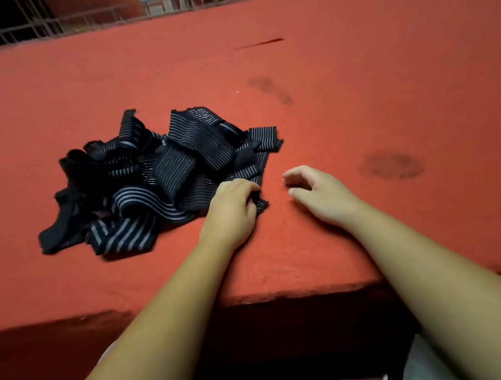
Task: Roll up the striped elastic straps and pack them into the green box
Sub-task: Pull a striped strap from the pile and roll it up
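A loose pile of dark elastic straps (160, 171) with thin white stripes lies tangled on the red table (357, 101), left of centre. My left hand (233, 210) sits at the pile's near right corner and its fingers pinch the end of one strap there. My right hand (317, 192) hovers just to the right over bare table, fingers loosely curled and holding nothing. No green box is in view.
The table's front edge (285, 294) runs across below my forearms. A metal wire railing (71, 23) lines the far edge. Dark stains (392, 165) mark the cloth to the right.
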`<state>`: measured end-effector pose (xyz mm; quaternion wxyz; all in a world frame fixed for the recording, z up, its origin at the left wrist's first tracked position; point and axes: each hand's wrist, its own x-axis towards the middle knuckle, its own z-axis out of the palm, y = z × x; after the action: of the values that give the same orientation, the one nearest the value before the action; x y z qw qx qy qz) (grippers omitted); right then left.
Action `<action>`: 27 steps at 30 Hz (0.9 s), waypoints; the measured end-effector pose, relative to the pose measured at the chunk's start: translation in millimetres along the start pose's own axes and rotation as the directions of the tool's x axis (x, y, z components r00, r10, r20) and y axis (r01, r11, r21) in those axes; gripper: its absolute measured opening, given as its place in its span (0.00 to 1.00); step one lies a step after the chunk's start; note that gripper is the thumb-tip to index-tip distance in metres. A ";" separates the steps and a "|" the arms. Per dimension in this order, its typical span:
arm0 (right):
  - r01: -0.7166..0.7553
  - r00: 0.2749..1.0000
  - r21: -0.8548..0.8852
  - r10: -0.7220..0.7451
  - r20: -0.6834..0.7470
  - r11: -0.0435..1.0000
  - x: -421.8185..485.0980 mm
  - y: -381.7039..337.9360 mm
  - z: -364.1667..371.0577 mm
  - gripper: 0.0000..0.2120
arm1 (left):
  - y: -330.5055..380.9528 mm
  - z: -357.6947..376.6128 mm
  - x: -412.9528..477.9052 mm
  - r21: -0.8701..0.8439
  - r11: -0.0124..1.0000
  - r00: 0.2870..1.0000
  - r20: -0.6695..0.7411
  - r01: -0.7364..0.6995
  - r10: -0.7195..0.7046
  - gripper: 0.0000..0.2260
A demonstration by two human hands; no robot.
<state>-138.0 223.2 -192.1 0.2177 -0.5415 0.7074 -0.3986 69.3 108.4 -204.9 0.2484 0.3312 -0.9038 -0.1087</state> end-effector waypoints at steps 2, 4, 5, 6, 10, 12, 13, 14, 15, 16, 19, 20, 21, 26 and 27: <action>0.018 0.999 -0.128 -0.022 -0.029 0.992 -9.1 -1.1 3.7 0.18 | 2.2 -0.7 -7.8 0.032 0.999 0.997 -0.062 0.039 -0.037 0.15; 0.018 0.998 -0.183 -0.028 -0.052 0.983 -13.1 -4.5 5.0 0.17 | 2.9 -1.8 -10.9 0.101 0.990 0.989 -0.124 0.096 -0.083 0.16; 0.015 0.998 -0.196 -0.028 -0.064 0.981 -14.0 -6.5 5.4 0.17 | 2.9 -2.3 -11.3 0.123 0.985 0.984 -0.143 0.121 -0.103 0.17; 0.012 0.997 -0.201 -0.027 -0.074 0.980 -14.1 -7.4 6.1 0.17 | 2.6 -2.5 -11.1 0.128 0.982 0.981 -0.153 0.141 -0.121 0.18; 0.014 0.996 -0.185 -0.031 -0.089 0.983 -11.6 -5.9 7.0 0.15 | -3.0 0.1 -7.6 0.039 0.984 0.971 -0.169 0.176 -0.167 0.14; 0.017 0.995 -0.166 -0.034 -0.097 0.986 -10.0 -3.4 8.1 0.14 | -5.3 0.7 -6.7 -0.026 0.980 0.960 -0.198 0.196 -0.197 0.10; 0.023 0.994 -0.159 -0.039 -0.101 0.987 -9.7 -3.5 8.3 0.13 | -6.0 0.5 -6.6 -0.056 0.977 0.952 -0.221 0.205 -0.212 0.09; 0.029 0.994 -0.149 -0.045 -0.104 0.988 -8.6 -2.6 9.0 0.13 | -7.0 0.4 -6.7 -0.083 0.974 0.943 -0.245 0.209 -0.223 0.07; 0.034 0.993 -0.137 -0.049 -0.109 0.990 -7.4 -1.4 9.3 0.12 | -7.7 0.0 -6.7 -0.107 0.973 0.935 -0.270 0.207 -0.228 0.07; 0.039 0.992 -0.124 -0.053 -0.114 0.991 -5.6 0.7 9.8 0.12 | -8.5 -0.8 -7.1 -0.130 0.972 0.927 -0.296 0.198 -0.228 0.06; 0.069 0.991 -0.080 -0.078 -0.112 0.994 -4.5 4.2 10.0 0.14 | -9.6 -5.5 -11.7 -0.185 0.975 0.908 -0.376 0.121 -0.184 0.06; 0.080 0.990 -0.053 -0.086 -0.110 0.995 -5.3 4.5 9.5 0.16 | -8.7 -7.2 -13.9 -0.201 0.976 0.907 -0.391 0.082 -0.157 0.06; 0.088 0.990 -0.020 -0.090 -0.108 0.996 -7.2 3.4 8.4 0.18 | -6.5 -8.8 -16.3 -0.220 0.975 0.911 -0.393 0.039 -0.125 0.07; 0.036 0.995 0.233 -0.013 -0.098 0.972 -14.7 -8.4 4.5 0.18 | 8.2 -12.0 -25.9 -0.223 0.955 0.939 -0.324 -0.195 0.117 0.07; 0.008 0.996 0.294 0.018 -0.084 0.956 -16.0 -11.6 3.4 0.16 | 10.7 -12.3 -27.7 -0.192 0.949 0.933 -0.310 -0.249 0.182 0.07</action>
<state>-123.6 236.0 -186.8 0.2662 -0.4835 0.6504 -0.5219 88.1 134.2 -201.0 0.4244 0.2109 -0.8703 -0.1339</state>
